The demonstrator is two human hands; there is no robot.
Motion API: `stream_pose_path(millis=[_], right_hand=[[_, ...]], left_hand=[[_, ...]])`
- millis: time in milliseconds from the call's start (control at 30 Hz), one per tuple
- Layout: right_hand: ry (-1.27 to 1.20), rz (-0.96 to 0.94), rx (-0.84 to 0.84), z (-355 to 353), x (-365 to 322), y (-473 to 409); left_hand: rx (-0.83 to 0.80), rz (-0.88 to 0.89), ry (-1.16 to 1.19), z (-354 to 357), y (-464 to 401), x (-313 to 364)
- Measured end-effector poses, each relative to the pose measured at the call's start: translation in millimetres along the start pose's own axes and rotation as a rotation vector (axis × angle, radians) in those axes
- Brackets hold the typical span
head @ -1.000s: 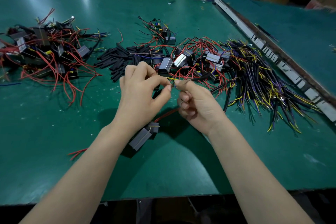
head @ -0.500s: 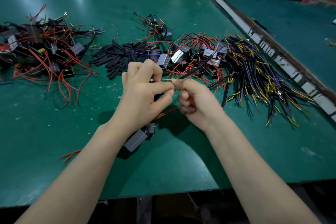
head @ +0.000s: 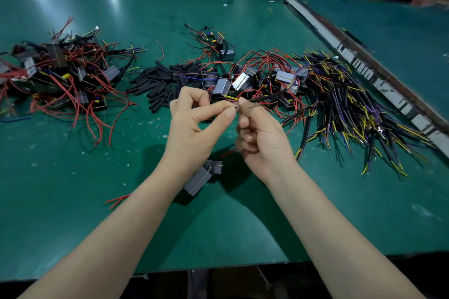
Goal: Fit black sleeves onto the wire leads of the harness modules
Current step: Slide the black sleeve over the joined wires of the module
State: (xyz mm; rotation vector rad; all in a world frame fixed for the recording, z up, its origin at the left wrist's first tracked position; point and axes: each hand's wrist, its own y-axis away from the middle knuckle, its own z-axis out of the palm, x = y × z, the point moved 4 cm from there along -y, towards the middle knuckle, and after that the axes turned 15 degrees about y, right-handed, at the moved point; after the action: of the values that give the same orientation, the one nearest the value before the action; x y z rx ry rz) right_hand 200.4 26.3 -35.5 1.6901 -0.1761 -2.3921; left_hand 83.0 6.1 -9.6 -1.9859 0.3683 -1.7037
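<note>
Mid-batch: both hands threading a sleeve onto one lead, many modules left.
Near, grey boxy module on green bench; left hand pinches thin yellow lead, right hand pinches matte black sleeve; behind, loose sleeve pile, tangled red-wired modules.

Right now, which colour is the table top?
Green table top, shown best in the head view.
</note>
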Motion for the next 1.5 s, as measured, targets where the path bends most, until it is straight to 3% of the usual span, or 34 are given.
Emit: stream_pose_path(millis=[200,400,700,1067,1333,1500], right_hand=[[-0.031,-0.042,0.056,4.6,3.2,1.8],[0.121,-0.177,0.129,6.1,3.9,5.7],[0.344,-0.478,0.253,4.4,-1.4,11.5],[0.377,-0.456,0.277,-1.2,-1.1,8.6],[0.813,-0.679,0.189,-5.2,-15.6,11.8],[0.853,-0.562,0.040,-9.9,-23.8,10.4]], left_hand=[[0.074,0.114,-0.161,-2.2,1.1,4.0],[0.200,0.241,-0.315,-5.6,3.1,4.4],[0.306,0.183,-0.383,-0.9,4.8,4.6],[0.091,0.193,-0.470,-0.9,-1.4,5.6],[-0.054,0.242,-0.513,-4.7,-6.4,2.5],[-0.209,0.294,-0.425,-7.5,-7.2,3.2]])
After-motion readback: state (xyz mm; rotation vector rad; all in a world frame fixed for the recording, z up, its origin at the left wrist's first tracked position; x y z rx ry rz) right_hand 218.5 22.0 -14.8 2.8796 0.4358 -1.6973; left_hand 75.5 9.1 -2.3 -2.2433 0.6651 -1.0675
